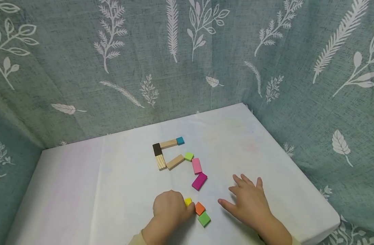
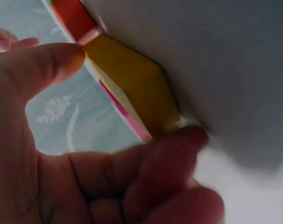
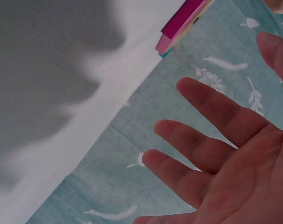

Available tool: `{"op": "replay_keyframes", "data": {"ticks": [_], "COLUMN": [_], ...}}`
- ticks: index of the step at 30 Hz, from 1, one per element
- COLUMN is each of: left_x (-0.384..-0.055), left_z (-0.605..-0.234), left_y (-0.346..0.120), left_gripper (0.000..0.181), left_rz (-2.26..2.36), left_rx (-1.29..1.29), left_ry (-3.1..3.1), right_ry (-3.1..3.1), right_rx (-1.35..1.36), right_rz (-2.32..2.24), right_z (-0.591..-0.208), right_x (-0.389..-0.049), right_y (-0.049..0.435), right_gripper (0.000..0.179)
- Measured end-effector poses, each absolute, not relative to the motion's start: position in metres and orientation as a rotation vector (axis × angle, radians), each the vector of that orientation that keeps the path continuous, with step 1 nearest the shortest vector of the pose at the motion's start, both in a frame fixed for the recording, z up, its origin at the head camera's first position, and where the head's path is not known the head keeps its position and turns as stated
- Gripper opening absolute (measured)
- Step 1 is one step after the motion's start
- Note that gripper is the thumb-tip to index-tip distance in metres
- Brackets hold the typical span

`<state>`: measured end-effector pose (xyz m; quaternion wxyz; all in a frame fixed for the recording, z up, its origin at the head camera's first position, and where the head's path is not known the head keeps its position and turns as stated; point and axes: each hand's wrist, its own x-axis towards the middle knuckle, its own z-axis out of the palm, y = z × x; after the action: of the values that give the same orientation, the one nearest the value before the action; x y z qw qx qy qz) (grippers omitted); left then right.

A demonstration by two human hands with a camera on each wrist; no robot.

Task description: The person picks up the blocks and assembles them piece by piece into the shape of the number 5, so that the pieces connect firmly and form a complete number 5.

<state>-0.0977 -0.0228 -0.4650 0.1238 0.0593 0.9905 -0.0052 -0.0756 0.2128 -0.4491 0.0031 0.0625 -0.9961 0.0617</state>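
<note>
Just beside the orange block (image 1: 200, 208), the left hand (image 1: 171, 207) pinches a plain yellow block (image 2: 132, 79) between thumb and fingers; to the orange block's right, the empty right hand (image 1: 249, 202) spreads wide. Left wrist view: long yellow face, mostly hidden in head view.

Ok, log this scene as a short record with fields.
Left hand: pinches the yellow block
Right hand: fingers spread above the table, holding nothing
Nearest left thumb: orange block, green block beside it
Winding row, near to far: magenta block, pink block, lime block, near tan block, striped block, black block, far tan block, blue block
Backdrop: leaf-patterned curtain
</note>
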Motion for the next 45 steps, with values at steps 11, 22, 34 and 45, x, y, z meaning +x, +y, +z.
{"op": "replay_keyframes", "data": {"ticks": [11,22,34,45], "left_x": [-0.099,-0.117,-0.123,-0.124], "left_z": [-0.467,-0.467,-0.469,-0.468], "left_y": [-0.004,0.0,0.002,0.001], "left_gripper": [0.061,0.058,0.06,0.065], "left_rz": [-0.113,-0.021,-0.013,-0.033], "left_rx": [0.161,0.136,0.166,0.184], "left_ry": [2.93,2.928,2.946,2.965], "right_ry": [-3.156,-3.137,-3.207,-3.216], "right_rx": [0.186,0.165,0.126,0.119], "right_rz": [0.253,0.273,0.222,0.206], "right_z": [-0.458,-0.464,-0.467,-0.468], "right_x": [-0.072,-0.072,-0.072,-0.073], "right_y": [0.218,0.225,0.231,0.231], "right_gripper": [0.055,0.058,0.071,0.071]}}
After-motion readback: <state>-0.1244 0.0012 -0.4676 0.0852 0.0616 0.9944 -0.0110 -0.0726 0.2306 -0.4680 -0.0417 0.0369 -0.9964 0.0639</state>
